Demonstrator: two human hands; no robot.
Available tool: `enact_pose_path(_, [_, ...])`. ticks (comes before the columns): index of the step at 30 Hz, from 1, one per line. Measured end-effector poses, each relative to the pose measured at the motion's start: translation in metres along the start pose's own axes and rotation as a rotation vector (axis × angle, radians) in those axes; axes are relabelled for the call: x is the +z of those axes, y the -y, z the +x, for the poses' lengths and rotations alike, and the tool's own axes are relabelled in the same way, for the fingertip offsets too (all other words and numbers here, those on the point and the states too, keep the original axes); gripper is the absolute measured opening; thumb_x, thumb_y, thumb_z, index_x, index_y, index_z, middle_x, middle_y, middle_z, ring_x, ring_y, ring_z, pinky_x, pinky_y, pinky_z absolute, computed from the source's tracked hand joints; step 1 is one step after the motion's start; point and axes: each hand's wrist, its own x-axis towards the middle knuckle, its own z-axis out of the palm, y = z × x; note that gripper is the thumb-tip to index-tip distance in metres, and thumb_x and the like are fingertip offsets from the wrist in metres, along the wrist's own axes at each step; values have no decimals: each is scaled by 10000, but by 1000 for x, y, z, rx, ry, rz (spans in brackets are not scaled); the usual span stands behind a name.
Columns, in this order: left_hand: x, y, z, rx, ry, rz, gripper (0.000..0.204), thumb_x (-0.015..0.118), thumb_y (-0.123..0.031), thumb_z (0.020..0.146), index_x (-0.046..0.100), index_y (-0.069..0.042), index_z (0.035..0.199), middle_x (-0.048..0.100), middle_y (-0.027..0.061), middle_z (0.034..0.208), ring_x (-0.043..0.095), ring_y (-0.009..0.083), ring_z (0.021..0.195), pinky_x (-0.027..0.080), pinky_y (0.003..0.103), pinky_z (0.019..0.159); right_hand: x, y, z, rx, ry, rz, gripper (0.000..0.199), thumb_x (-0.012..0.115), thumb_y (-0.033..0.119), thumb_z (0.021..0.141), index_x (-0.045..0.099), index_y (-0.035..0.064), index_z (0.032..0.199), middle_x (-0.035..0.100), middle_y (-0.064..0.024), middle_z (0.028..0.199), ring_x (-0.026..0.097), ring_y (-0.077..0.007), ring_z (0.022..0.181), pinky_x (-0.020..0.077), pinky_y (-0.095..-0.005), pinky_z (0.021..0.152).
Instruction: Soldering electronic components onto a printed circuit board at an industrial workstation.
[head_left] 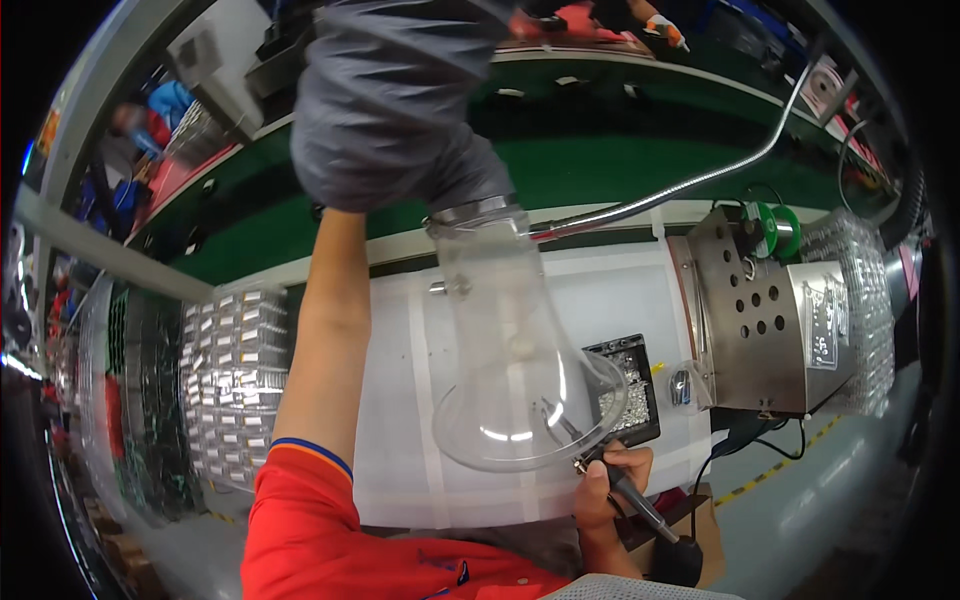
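My right hand [610, 480] is closed around a soldering iron [645, 510] at the near edge of the work table, just beside the rim of a clear funnel-shaped hood [505, 340]. Through the hood's wall a thin dark tip shows above the table. My left forearm [335, 290] reaches away across the table toward the green conveyor [590, 140]; the hand itself is hidden behind a grey flexible duct [390, 100]. Right of the hood, partly seen through its flare, lies a black tray [650, 425] full of small silvery parts.
Stacked clear plastic trays stand at the left [235, 380] and far right [850, 260]. A perforated metal box [750, 310] with a green wire spool [780, 230] occupies the table's right end. A metal gooseneck [690, 185] crosses behind the hood. Other people work beyond the conveyor.
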Motion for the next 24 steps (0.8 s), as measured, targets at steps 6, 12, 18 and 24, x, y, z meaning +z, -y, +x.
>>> enact_pose_path(6, [-15,58,38,285,541,-194,607,597,-442,846,461,-119,1341,555,152,1260,479,355,1197,365,466,998,-4,4,-2,-45,54,-23,306,633,220,818,379,63,884,370,-17,734,351,-90,668,313,-237,602])
enact_pose_path(12, [-189,50,65,20,1231,-209,462,704,-318,784,546,-93,1155,614,179,1148,543,371,1119,407,461,945,-12,-22,-5,-166,-34,-34,217,604,148,840,442,73,964,451,-33,850,424,-91,668,365,-210,553])
enact_pose_path(18, [-441,131,86,-59,1537,-733,407,763,-175,768,569,-17,1089,647,122,1009,619,238,916,497,346,798,6,-9,1,-195,-149,77,103,552,111,868,478,63,922,467,-28,807,434,-90,612,359,-210,502])
enact_pose_path(24, [-509,84,-5,101,1293,-1110,403,753,-133,727,568,-22,1067,562,142,1056,517,287,1004,447,369,880,12,-7,-2,-222,-120,73,97,534,82,891,450,42,917,445,-32,645,381,-87,525,285,-224,464])
